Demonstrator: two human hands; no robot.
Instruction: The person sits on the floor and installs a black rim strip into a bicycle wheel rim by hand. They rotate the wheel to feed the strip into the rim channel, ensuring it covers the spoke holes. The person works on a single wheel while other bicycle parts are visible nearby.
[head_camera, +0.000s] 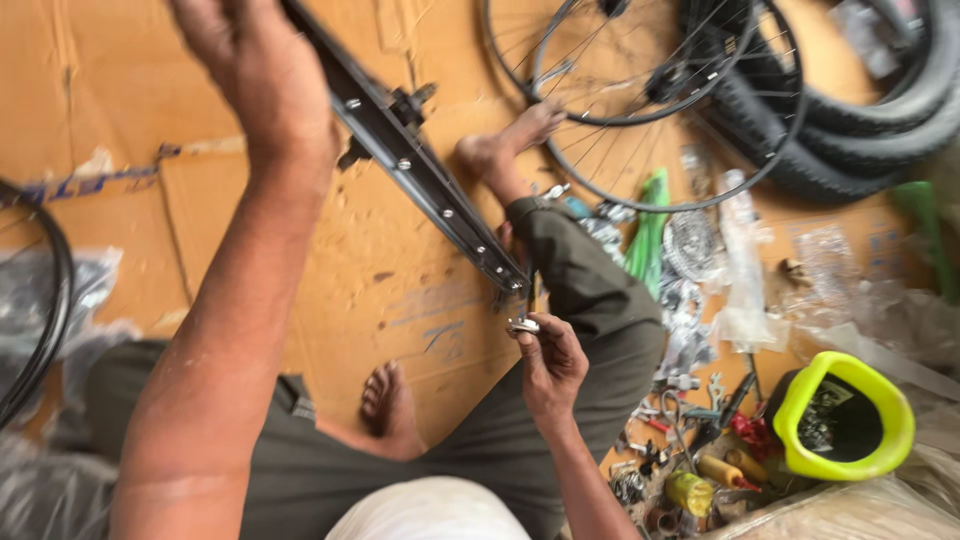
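My left hand (262, 72) grips the upper part of a dark bicycle wheel rim (420, 165) that runs diagonally down to my right knee. Silver spoke nipples dot the rim's inner face, and a hub part sticks out beside it. My right hand (548, 362) pinches a small silver tool (522, 325) just below the rim's lower end. I sit on cardboard with both bare feet out, one foot (388, 400) near my lap, the other foot (505, 140) farther away.
Spoked wheels (640, 100) and black tyres (860, 120) lie at the top right. Plastic bags, a sprocket (690, 240), a green strip (650, 230), scattered tools and a yellow-green tub (845, 415) crowd the right side. A black tyre (45, 320) curves at the left.
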